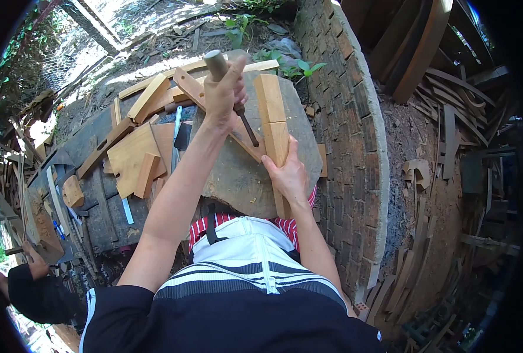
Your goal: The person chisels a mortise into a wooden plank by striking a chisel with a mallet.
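Observation:
My left hand [223,94] is closed round the thick pale handle of a chisel [248,128], slightly blurred at the fingers. Its dark narrow shaft slants down, with the tip at or just above a flat wooden board [188,85] that has holes in it. It is hard to tell whether the tip touches. My right hand [288,173] grips a long squared wooden beam [270,97], thumb on the near left side. A thin line crosses the beam about halfway up. Board and beam both lie on a grey, worn slab [232,182] in front of me.
Wood offcuts [133,156] and a small block [148,175] lie to the left, near a blue-handled tool [177,132]. A brick wall [347,147] runs along the right. At lower left sits another person [41,294] in dark clothing. More timber [450,141] is stacked beyond the wall.

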`<state>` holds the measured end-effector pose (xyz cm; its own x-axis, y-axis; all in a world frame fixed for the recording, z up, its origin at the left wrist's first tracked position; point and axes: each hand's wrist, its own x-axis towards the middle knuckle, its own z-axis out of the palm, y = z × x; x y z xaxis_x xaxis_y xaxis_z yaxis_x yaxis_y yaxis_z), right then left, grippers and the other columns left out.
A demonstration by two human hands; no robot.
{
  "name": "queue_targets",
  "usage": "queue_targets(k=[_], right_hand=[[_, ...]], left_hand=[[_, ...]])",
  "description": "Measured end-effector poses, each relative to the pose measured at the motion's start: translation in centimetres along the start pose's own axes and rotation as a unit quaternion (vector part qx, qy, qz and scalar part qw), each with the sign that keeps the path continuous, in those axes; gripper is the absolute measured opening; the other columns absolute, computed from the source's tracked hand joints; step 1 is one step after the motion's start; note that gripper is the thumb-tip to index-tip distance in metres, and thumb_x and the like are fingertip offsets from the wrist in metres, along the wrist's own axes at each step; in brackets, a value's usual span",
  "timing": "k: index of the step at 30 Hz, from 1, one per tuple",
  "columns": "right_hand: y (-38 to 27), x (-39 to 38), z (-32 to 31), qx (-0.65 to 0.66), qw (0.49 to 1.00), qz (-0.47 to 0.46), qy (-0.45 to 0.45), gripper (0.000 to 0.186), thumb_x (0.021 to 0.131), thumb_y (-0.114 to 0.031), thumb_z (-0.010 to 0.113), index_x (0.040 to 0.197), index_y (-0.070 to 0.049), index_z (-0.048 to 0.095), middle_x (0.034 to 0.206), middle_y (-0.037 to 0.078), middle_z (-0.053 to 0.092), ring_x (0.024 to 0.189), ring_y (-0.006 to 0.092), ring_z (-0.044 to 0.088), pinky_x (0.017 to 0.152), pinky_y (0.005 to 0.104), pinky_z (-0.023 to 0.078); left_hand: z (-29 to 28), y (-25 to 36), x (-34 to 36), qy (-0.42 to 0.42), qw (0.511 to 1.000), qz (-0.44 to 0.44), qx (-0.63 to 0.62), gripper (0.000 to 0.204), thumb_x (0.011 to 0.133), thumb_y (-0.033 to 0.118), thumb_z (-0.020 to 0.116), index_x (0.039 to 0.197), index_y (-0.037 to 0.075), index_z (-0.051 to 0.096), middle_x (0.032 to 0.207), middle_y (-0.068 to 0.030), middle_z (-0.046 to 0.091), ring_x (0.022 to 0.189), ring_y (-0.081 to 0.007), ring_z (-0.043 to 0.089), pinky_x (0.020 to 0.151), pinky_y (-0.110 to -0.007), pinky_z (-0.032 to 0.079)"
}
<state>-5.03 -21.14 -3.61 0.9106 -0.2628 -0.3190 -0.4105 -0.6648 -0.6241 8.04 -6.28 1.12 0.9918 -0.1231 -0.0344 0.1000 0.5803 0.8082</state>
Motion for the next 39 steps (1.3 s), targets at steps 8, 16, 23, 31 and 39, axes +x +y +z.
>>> queue_targets(k=[8, 16, 23, 31, 39], right_hand=[[-0.2, 0.3, 0.5, 0.015, 1.000, -0.002, -0.006, 0.073, 0.080, -0.040, 0.069, 0.140, -0.019, 0.033, 0.104, 0.024, 0.068, 0.101, 0.0460, 0.064, 0.086, 0.0525, 0.050], [-0.7, 0.1, 0.3, -0.007, 1.000, 0.012, -0.021, 0.074, 0.080, -0.042, 0.068, 0.140, -0.018, 0.033, 0.103, 0.025, 0.068, 0.102, 0.0460, 0.063, 0.086, 0.0522, 0.050], [0.9, 0.5, 0.4, 0.017, 1.000, -0.025, 0.001, 0.076, 0.080, -0.045, 0.069, 0.141, -0.023, 0.029, 0.109, 0.024, 0.067, 0.102, 0.0446, 0.064, 0.086, 0.0499, 0.050], [1.4, 0.7, 0.7, 0.017, 0.999, -0.049, 0.015, 0.075, 0.082, -0.043, 0.067, 0.142, -0.023, 0.027, 0.102, 0.025, 0.068, 0.097, 0.0470, 0.065, 0.083, 0.0527, 0.050], [0.9, 0.4, 0.6, 0.007, 0.999, -0.034, 0.010, 0.074, 0.081, -0.043, 0.068, 0.141, -0.024, 0.027, 0.104, 0.025, 0.068, 0.097, 0.0465, 0.065, 0.083, 0.0524, 0.050]], left_hand=[[1.8, -1.1, -1.5, 0.163, 0.968, 0.160, 0.105, 0.030, 0.090, 0.027, 0.072, 0.072, 0.009, 0.056, 0.054, 0.0052, 0.048, 0.043, -0.0067, 0.047, 0.045, -0.025, 0.040], [4.3, -2.7, -6.7, -0.058, 0.938, 0.246, 0.236, 0.023, 0.082, 0.019, 0.078, 0.075, 0.007, 0.060, 0.058, -0.0022, 0.055, 0.049, -0.0069, 0.052, 0.050, -0.025, 0.041], [-3.7, 0.9, -3.4, 0.310, 0.930, 0.180, -0.086, 0.034, 0.096, 0.042, 0.060, 0.085, 0.012, 0.048, 0.057, 0.0046, 0.036, 0.047, -0.0079, 0.039, 0.049, -0.027, 0.036], [-0.9, 0.7, -6.4, 0.161, 0.960, 0.208, -0.096, 0.034, 0.101, 0.043, 0.048, 0.107, 0.010, 0.044, 0.083, -0.0032, 0.049, 0.077, -0.0120, 0.050, 0.076, -0.033, 0.049], [-0.2, -1.0, -6.7, 0.102, 0.921, 0.342, 0.153, 0.018, 0.099, 0.013, 0.055, 0.108, 0.008, 0.040, 0.086, -0.0048, 0.052, 0.073, -0.0129, 0.061, 0.074, -0.037, 0.061]])
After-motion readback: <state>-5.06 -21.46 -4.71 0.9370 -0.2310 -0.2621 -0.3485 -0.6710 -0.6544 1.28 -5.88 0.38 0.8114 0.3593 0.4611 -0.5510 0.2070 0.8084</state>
